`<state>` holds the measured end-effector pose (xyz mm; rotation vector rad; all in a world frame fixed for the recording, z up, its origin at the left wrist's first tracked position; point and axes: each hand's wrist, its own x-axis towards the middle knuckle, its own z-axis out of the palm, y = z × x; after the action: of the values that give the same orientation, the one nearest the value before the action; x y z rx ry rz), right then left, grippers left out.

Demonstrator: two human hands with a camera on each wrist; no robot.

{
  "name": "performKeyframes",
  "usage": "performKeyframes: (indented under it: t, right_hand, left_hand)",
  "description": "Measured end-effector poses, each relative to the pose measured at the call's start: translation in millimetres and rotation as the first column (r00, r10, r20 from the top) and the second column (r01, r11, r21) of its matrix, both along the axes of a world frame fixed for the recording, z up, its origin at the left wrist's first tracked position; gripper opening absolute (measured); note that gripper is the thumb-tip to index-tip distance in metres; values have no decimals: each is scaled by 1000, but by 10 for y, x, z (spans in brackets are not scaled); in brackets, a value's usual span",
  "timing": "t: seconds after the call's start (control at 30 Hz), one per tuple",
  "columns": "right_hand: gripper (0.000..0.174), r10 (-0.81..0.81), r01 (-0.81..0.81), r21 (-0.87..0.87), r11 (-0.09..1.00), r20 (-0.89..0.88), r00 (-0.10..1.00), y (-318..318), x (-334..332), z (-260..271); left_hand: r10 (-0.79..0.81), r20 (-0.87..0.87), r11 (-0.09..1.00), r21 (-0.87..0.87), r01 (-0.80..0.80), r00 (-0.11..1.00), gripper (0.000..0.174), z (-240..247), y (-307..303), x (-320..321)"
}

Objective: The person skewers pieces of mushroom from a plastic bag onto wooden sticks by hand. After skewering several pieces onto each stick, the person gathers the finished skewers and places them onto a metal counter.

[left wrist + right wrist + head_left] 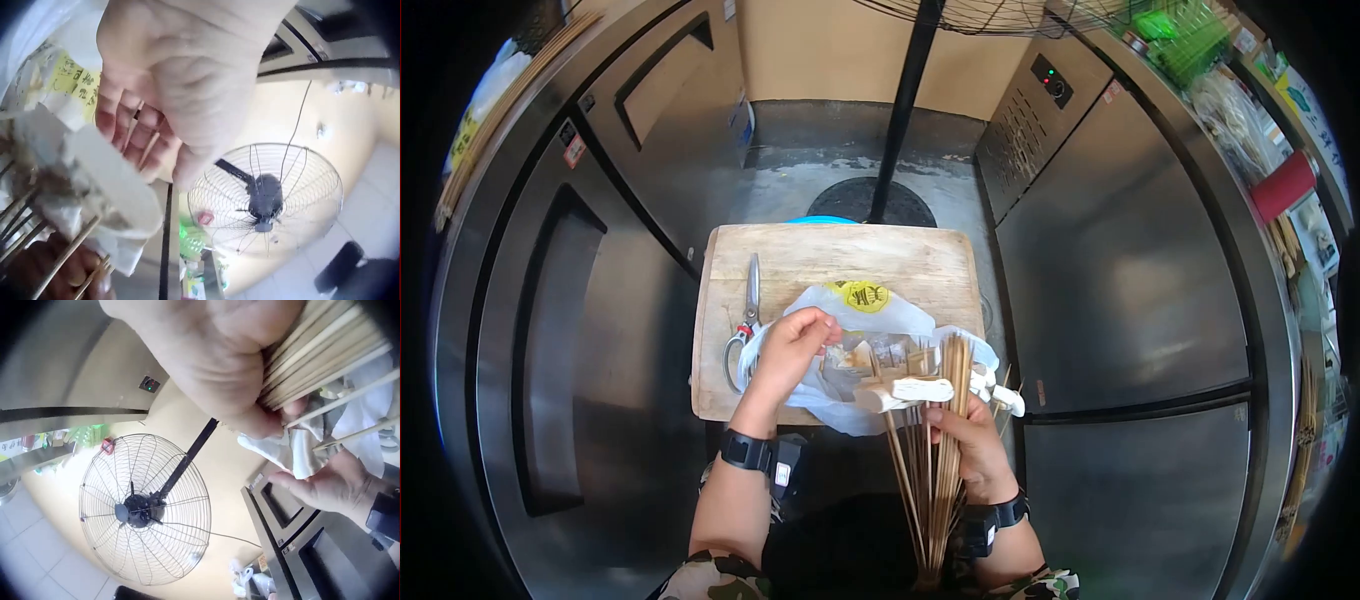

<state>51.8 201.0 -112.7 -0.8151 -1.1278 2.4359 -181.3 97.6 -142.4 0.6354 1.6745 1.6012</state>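
Observation:
My right hand (977, 450) grips a thick bundle of bamboo skewers (950, 440). Folded white, flat food pieces (922, 389) are threaded on several of them, above the thumb. To the left of these pieces is my left hand (795, 350), over the plastic bag (890, 315). Its fingers (145, 134) are loosely bent and hold nothing, as the left wrist view shows. Inside the bag lies a clear packet with a yellow label (70, 81). In the right wrist view the skewers (325, 359) run past the thumb, and one white piece (305, 453) overlaps the left hand.
Bag and scissors (752, 300) lie on a wooden board (830, 250), the scissors at its left. Steel cabinets (1120, 260) flank me on both sides. A wire-caged fan (145, 509) on a black pole (905, 110) stands beyond the board.

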Motion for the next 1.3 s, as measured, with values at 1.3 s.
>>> performKeyframes:
  t: [1.3]
  right_hand:
    - [17, 98, -106, 70, 992, 111, 989, -210, -362, -52]
  left_hand:
    - [-179, 193, 929, 357, 101, 965, 34, 372, 57, 354]
